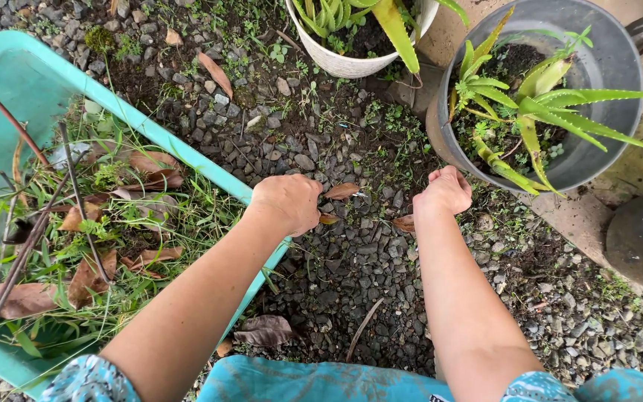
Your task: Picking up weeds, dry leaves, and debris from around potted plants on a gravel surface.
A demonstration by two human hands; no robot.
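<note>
Left hand (286,202) curled shut over the gravel (351,253), knuckles up, fingers folded under; a brown leaf scrap peeking out at its lower right edge, so probably pinched on it, though the grip itself is hidden. Right hand (446,190) likewise balled into a loose fist, fingers tucked in, nothing visibly held; cannot tell whether anything sits inside.

Between the two hands, a dry brown leaf (343,191) flat on the stones, just beside the left hand and nearer it than the right, long axis running left to right, tilted slightly up toward the right.

Further out: a turquoise tub (187,152) of pulled grass and dead leaves touching the left forearm; a grey pot (604,67) of spiky aloe just beyond the right fist; a white pot (351,65) beyond both.
</note>
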